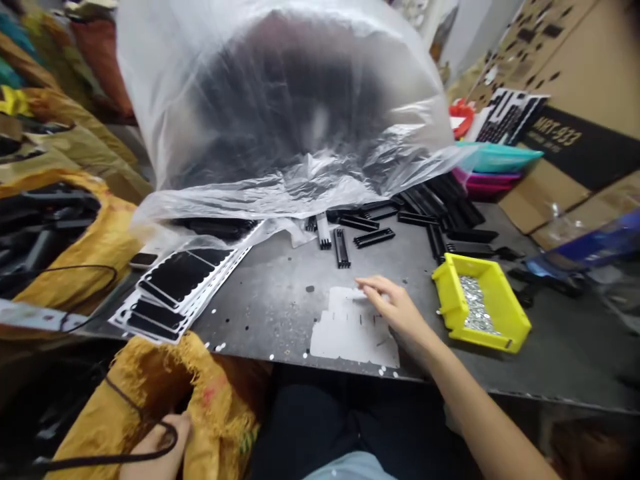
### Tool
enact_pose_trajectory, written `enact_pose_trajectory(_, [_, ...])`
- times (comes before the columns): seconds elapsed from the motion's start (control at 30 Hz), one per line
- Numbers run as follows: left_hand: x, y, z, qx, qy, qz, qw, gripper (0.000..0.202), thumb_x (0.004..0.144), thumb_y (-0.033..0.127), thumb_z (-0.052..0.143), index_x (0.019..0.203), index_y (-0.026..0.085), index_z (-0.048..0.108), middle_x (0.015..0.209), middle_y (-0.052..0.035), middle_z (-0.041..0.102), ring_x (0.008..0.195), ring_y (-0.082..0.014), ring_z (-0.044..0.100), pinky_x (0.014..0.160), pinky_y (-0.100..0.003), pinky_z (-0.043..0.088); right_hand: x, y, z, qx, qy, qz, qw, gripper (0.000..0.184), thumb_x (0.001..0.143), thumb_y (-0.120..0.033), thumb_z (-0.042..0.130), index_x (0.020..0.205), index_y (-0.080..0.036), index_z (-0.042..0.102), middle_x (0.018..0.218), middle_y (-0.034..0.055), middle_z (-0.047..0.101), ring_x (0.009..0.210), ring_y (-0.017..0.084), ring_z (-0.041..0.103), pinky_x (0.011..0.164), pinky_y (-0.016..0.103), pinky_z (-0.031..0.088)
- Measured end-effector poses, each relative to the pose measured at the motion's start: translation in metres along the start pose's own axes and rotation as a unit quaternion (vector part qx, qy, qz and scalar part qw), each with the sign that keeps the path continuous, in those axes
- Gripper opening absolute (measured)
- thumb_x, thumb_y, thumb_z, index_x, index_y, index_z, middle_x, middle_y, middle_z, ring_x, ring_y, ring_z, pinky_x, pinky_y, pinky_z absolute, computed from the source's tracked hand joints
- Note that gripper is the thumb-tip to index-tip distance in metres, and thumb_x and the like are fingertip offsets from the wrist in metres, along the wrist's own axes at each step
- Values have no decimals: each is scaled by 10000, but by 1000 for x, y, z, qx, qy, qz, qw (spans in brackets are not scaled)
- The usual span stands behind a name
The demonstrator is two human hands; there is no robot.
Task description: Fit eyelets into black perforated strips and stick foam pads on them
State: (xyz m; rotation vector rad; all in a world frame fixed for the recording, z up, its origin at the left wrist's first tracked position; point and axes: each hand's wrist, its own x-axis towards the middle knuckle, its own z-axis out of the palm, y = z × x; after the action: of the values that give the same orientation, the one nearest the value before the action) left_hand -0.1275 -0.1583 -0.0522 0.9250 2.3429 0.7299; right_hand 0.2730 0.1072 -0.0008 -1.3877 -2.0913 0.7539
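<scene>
The right hand rests at the middle of the grey metal worktop, and its forearm comes in from about 4 o'clock. Its fingers are stretched out and a little apart, pointing toward 10 o'clock, and they are at the upper right edge of a ragged flat white sheet piece. They do not seem to hold anything. This white piece lies near the front edge of the worktop, and its longer side runs from 9 to 3 o'clock. At 3 o'clock from the hand stands a bright yellow plastic bin with small silver pieces inside. At 12 o'clock lie black slotted plastic strips, some with the long axis toward 12 o'clock and others tilted. At 9 o'clock there are black rectangular frames on white perforated strips, under a big clear plastic bag. The left hand is low at 7 o'clock, at the mouth of a yellow woven sack, beside a dark cord. I cannot tell if its fingers are closed on something.
</scene>
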Motion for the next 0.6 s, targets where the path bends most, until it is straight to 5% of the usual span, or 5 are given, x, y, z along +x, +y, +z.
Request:
enact_pose_trajectory(0.3, [-18,193,79,-98,-222,329,913,377,975,478,553,693,233,606,702,-22,627,671,-193,605,660,-305,509,234,-19,50,-144,5,114,983,1080,774,-735,749,1606,-154,379,1688,274,264,1570,491,189,1232,667,120])
enact_pose_trajectory(0.37, [12,214,84,-114,-144,376,908,221,975,409,569,889,253,699,950,-60,720,917,-236,683,844,-354,561,245,-19,65,-157,1,117,981,1105,786,-779,704,1627,-167,332,1709,280,197,1583,503,121,1222,696,69])
enact_pose_trajectory(0.43, [64,228,70,-129,53,380,915,278,934,364,626,1185,256,679,1281,-106,674,1253,-298,611,1092,-457,492,243,-13,74,-169,4,108,980,1079,820,-798,643,1633,-171,312,1709,285,183,1586,494,106,1216,702,58])
enact_pose_trajectory(0.53, [156,242,23,-106,313,240,913,804,835,203,718,1556,146,366,1617,-219,370,1540,-361,310,1276,-541,259,230,0,74,-176,11,75,981,1054,847,-792,605,1642,-182,276,1690,292,223,1578,478,161,1201,713,111])
enact_pose_trajectory(0.6, [207,249,-11,-106,352,140,919,930,790,158,784,1578,77,294,1647,-285,280,1590,-408,169,1300,-580,135,224,7,66,-171,25,49,984,1029,871,-761,592,1653,-197,233,1686,289,228,1569,468,207,1184,718,170])
